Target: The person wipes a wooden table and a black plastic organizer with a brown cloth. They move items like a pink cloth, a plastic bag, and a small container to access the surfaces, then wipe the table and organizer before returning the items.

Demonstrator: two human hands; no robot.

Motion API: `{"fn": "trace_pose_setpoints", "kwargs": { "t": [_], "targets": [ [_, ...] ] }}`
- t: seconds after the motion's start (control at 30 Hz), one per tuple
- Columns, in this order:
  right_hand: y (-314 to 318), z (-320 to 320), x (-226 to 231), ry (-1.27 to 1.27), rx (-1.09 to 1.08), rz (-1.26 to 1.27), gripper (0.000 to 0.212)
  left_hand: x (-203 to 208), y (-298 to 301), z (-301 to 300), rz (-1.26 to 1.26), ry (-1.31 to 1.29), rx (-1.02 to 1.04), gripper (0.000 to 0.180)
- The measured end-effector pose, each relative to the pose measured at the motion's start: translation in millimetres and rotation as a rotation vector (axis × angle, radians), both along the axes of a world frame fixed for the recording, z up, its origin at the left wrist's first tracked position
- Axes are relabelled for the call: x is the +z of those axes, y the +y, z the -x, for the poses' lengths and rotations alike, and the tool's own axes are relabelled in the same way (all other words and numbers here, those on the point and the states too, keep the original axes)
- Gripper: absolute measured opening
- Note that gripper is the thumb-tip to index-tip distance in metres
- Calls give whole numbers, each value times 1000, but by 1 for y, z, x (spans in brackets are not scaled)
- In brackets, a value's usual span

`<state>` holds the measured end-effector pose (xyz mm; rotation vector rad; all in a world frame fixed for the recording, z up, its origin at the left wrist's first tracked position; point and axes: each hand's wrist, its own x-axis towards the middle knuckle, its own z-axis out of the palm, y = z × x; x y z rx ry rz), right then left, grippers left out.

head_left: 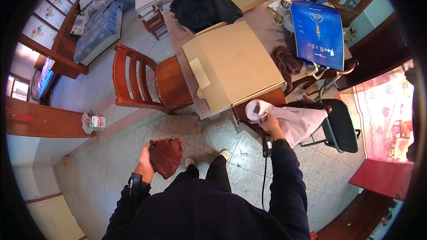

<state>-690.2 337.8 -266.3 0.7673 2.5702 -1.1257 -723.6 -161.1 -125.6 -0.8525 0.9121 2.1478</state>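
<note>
In my left hand is a folded dark reddish-brown cloth, held out over the floor to the left of my legs. What kind of cloth item it is, I cannot make out. My right hand is closed on a pale pink garment, which lies draped across the wooden chair at the table's near side. Just beyond that chair, a cardboard box sits on the table. A black garment is heaped at the box's far side.
A second dark brown cloth lies by a blue paper bag on the table's right. A glass jar stands behind. Left of the table is a wooden chair; a black folding chair stands right. A cable hangs from my right wrist.
</note>
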Motion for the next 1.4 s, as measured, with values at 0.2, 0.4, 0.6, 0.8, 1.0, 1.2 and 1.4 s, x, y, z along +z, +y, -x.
{"fn": "trace_pose_setpoints", "kwargs": {
  "t": [0.2, 0.4, 0.6, 0.8, 1.0, 1.2, 1.4],
  "targets": [
    [9, 19, 51, 272, 60, -87, 27, -16, -28, 1, 46, -64, 152, 23],
    [-79, 7, 133, -18, 42, 479, 12, -7, -91, 23, 5, -49, 245, 24],
    [-311, 75, 141, -164, 467, 699, 14, -10, -248, 64, -180, -74, 299, 32],
    [-613, 197, 151, -367, 892, 844, 25, -2, -457, 115, -291, -1, 497, 35],
    [-875, 335, 157, -480, 874, 1043, 54, 15, -606, 220, -323, 251, 576, 35],
    [-1037, 509, 131, -587, 799, 1249, 53, 21, -719, 375, -173, 413, 546, 30],
    [-1184, 685, 131, -271, 1133, 677, 33, 49, -854, 516, 337, 379, 616, 33]
  ]
}}
